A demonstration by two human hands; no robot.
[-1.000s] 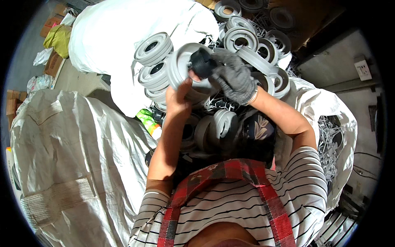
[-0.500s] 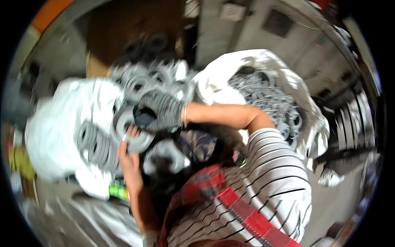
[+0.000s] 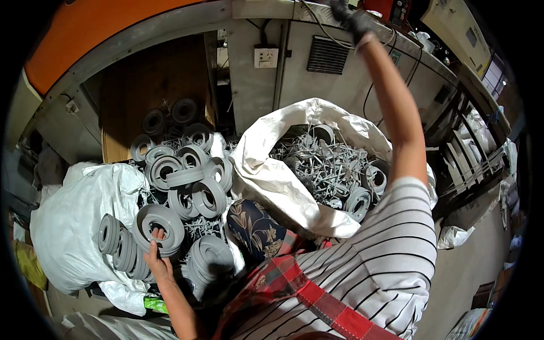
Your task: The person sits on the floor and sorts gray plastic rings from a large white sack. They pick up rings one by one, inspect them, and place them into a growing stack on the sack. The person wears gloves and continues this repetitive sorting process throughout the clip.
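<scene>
Bare, my left hand (image 3: 159,262) grips a grey plastic ring (image 3: 174,223), its fingertips showing through the ring's centre hole. Beside it a row of similar grey rings (image 3: 126,255) leans against a white woven sack (image 3: 79,218). More stacked rings (image 3: 211,260) lie to the right of that hand. My right hand (image 3: 356,24), in a dark glove, is stretched far forward over the ledge of a machine. Motion blur and the frame edge hide its fingers.
An open white sack (image 3: 258,178) holds grey plastic sprues (image 3: 326,164) and a few rings. A heap of loose rings (image 3: 184,164) fills the space between the sacks. Ahead stands a metal cabinet (image 3: 255,85) with a socket and a vent. A dark rack (image 3: 473,150) is at right.
My right hand has swung from over the rings up to the far ledge. My left hand keeps hold of its ring, slightly lower in the picture. The head view has shifted.
</scene>
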